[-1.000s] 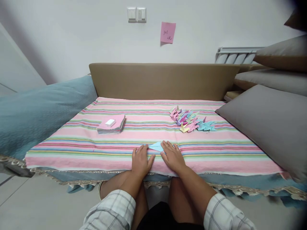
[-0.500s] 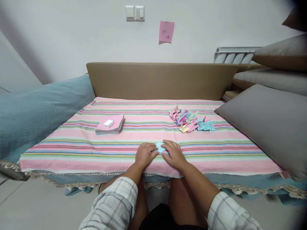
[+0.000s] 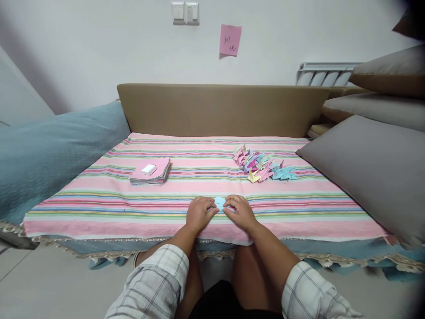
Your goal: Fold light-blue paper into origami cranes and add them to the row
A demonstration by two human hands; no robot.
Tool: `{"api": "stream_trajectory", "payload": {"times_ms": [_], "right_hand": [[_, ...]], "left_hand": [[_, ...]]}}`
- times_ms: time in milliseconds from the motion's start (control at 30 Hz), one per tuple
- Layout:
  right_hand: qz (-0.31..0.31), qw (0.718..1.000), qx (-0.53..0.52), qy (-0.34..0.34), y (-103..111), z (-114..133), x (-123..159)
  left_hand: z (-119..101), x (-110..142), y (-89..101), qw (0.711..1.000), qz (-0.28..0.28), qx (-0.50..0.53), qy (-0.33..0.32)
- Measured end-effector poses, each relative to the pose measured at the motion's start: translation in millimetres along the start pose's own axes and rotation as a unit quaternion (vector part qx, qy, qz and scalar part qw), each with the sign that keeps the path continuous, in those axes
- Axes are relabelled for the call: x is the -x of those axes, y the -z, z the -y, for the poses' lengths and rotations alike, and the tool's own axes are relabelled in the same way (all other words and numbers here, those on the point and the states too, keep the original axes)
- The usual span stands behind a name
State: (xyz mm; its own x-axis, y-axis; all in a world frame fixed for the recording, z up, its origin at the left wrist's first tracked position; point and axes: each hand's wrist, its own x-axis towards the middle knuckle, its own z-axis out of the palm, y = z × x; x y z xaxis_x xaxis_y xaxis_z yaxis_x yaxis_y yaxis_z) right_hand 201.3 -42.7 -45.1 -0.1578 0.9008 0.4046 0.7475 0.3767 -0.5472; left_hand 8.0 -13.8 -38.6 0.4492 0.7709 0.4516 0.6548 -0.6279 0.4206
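A small piece of light blue folded paper (image 3: pixel 219 203) lies between my hands, near the front of the striped cloth (image 3: pixel 149 228). My left hand (image 3: pixel 200 212) pinches its left edge between thumb and fingers. At its right edge, my right hand (image 3: pixel 241 212) grips it the same way. The fingers cover both sides of the paper, so its full shape is hidden. Beyond my right hand sits a cluster of folded paper cranes (image 3: pixel 262 166) in pink, purple, yellow and blue.
To the left stands a stack of coloured paper sheets (image 3: pixel 159 170) with a small white block (image 3: pixel 149 169) on top. A grey cushion (image 3: pixel 368 168) rests along the right side. The brown backrest (image 3: pixel 215 110) closes off the far side, and a blue-covered armrest (image 3: pixel 66 146) the left.
The fingers of my right hand have drawn in closer at the paper's right edge. The view has shifted slightly; the stack and the cranes stay where they were.
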Motion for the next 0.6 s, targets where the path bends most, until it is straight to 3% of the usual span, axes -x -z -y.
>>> {"api": "stream_trajectory", "payload": {"times_ms": [600], "right_hand": [[-0.003,0.999,0.01,-0.048,-2.5,4.1,-7.2]], "left_hand": [[-9.5,-4.1,1.1,0.999,-0.016,0.002,0.049]]}}
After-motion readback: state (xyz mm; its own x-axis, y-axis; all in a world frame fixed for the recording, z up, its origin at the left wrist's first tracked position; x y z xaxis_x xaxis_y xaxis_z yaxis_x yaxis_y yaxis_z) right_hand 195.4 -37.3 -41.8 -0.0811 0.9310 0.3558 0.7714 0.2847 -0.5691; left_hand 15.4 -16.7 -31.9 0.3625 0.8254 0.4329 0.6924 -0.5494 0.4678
